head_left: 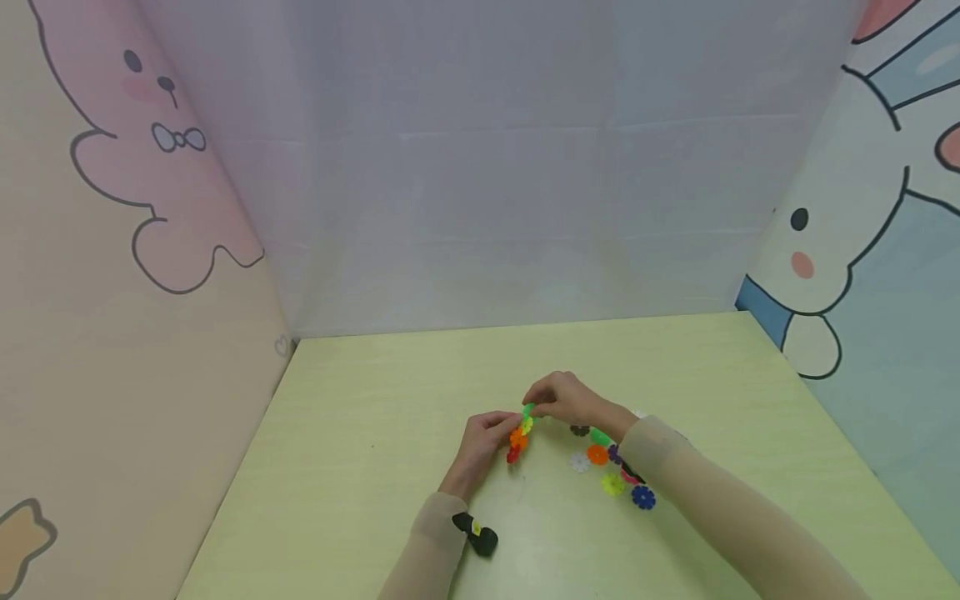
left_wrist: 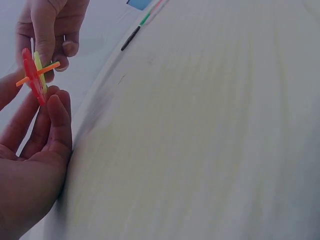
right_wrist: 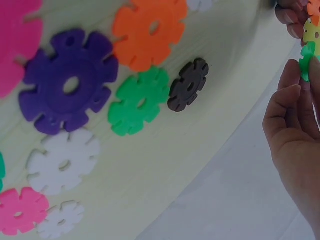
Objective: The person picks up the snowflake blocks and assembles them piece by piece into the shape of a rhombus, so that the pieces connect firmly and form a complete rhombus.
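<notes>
A short chain of slotted flower-shaped plastic discs (head_left: 518,438) is held between both hands above the table. It runs from red (head_left: 513,455) through orange and yellow (head_left: 527,425) to green. My left hand (head_left: 477,446) pinches the chain around its orange and yellow part. From the far side, my right hand (head_left: 566,400) pinches the green disc (right_wrist: 307,62) at the upper end between thumb and fingers. The left wrist view shows the red disc (left_wrist: 31,75) and an orange one crossing each other at their slots. Fingers partly hide the joints.
Loose discs lie on the pale yellow table (head_left: 360,500) under and beside the right forearm, among them orange (head_left: 597,454), white (head_left: 580,462), yellow (head_left: 612,484), blue (head_left: 642,497) and black (right_wrist: 189,85). A white curtain (head_left: 465,167) hangs behind; printed panels flank both sides.
</notes>
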Action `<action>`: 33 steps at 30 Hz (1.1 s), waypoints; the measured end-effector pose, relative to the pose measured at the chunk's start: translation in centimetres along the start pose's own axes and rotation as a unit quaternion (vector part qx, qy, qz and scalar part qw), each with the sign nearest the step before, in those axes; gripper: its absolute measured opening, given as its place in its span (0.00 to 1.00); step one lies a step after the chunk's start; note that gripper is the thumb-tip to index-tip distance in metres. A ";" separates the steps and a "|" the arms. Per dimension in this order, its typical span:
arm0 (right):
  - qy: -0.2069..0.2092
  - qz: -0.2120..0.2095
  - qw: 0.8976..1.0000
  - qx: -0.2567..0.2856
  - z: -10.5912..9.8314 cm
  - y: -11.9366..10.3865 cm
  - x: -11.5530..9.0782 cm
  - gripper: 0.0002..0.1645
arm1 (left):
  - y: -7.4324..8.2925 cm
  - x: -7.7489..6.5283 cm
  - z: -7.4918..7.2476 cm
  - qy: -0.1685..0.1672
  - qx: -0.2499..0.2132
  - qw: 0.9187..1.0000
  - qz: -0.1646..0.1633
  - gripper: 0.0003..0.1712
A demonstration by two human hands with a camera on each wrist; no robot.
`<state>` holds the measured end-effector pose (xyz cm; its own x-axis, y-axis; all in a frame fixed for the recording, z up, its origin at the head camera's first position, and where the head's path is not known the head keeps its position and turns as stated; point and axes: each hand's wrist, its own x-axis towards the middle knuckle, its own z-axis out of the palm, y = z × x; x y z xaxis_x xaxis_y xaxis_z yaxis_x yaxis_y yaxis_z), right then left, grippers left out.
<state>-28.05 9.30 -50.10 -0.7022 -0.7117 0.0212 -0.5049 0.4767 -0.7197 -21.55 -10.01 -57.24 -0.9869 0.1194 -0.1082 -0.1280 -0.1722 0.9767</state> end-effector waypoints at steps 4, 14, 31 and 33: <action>0.002 -0.001 1.000 0.005 0.0 -0.2 0.0 0.08 | 0.1 0.0 0.1 -0.006 -0.003 1.000 0.001 0.18; -0.004 0.001 1.000 0.001 0.4 -0.1 0.0 0.07 | -0.1 0.2 0.5 -0.001 0.015 1.000 0.021 0.15; -0.018 0.017 0.999 -0.039 -1.6 1.7 -1.9 0.13 | -0.1 0.1 0.4 0.043 0.025 0.999 0.004 0.15; -0.027 0.045 0.998 -0.044 -1.8 2.4 -2.3 0.14 | 0.0 0.0 0.3 0.038 0.020 0.999 -0.001 0.15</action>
<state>-28.52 12.97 -50.62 -0.7207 -0.6887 -0.0799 -0.4837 0.5821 -0.6536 -21.52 -9.69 -57.13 -0.9915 0.0458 -0.1219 -0.1270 -0.1329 0.9830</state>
